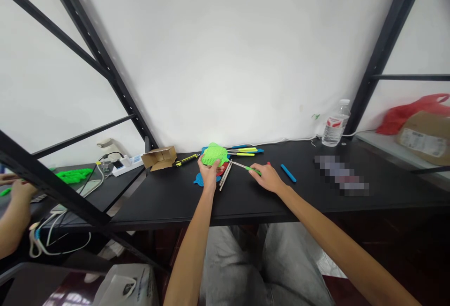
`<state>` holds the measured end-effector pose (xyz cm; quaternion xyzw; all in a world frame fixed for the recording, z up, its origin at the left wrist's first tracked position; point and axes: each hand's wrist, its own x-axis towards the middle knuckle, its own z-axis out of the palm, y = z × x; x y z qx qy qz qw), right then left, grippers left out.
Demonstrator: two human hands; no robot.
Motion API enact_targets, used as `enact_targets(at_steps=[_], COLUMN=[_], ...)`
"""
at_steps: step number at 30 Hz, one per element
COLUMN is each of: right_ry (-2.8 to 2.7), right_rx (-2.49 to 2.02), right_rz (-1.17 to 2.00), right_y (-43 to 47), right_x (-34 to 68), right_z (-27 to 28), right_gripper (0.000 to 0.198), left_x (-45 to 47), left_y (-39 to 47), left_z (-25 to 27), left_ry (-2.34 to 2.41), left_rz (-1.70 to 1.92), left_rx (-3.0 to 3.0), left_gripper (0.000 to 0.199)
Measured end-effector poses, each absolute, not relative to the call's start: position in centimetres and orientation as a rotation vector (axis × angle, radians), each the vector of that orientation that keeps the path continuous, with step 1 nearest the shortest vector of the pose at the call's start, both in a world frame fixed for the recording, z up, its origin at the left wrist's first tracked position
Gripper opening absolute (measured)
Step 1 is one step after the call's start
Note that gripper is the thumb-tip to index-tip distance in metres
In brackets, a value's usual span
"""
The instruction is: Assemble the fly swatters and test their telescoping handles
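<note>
A bright green fly swatter (213, 154) with a mesh head, a thin metal rod and a green handle spans my two hands above the black table. My left hand (209, 173) is closed on its head, thumb on the near edge. My right hand (267, 177) grips the green handle, its fingers partly hidden. Under and beside the head lie a blue swatter head (199, 181) and a red piece (221, 171), largely covered. Several bare metal rods (225, 177) rest just right of my left hand. Behind are swatters with yellow handles (247, 150).
Right of my right hand lies a blue handle (288, 173). A water bottle (335, 123) stands at the back right. An open cardboard box (160, 157) and a yellow-black cutter (187, 160) sit left. Black shelf posts (101, 62) flank the table. Another person's hand (21, 191) works far left.
</note>
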<state>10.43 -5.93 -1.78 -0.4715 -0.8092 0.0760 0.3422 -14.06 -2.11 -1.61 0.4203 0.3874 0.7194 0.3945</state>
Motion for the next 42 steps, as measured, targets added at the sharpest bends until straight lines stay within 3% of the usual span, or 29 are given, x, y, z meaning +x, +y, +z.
enact_targets(at_steps=[20, 25, 31, 38, 42], right_ry=[-2.134, -2.073, -1.998, -1.96, -1.954], right_rx=[-1.18, -1.17, -1.173, -1.194, -1.213], right_rz=[0.289, 0.24, 0.2, 0.193, 0.191], right_y=[-5.92, -5.92, -5.74, -5.47, -5.31], right_x=[10.65, 10.37, 10.29, 10.48, 10.58], right_z=[-1.88, -1.74, -1.98, -2.22, -2.33], right_gripper=[0.046, 0.039, 0.026, 0.015, 0.016], left_x=[-13.99, -13.79, -14.23, -14.18, -14.13], left_y=[-2.63, -2.44, -2.07, -2.2, -2.11], left_z=[-1.04, -1.09, -1.28, -1.2, -1.29], left_ry=[0.993, 0.93, 0.841, 0.819, 0.83], left_rz=[1.722, 1.803, 1.971, 1.866, 1.827], left_rx=[1.126, 1.005, 0.755, 0.824, 0.85], left_gripper=[0.098, 0.096, 0.08, 0.053, 0.05])
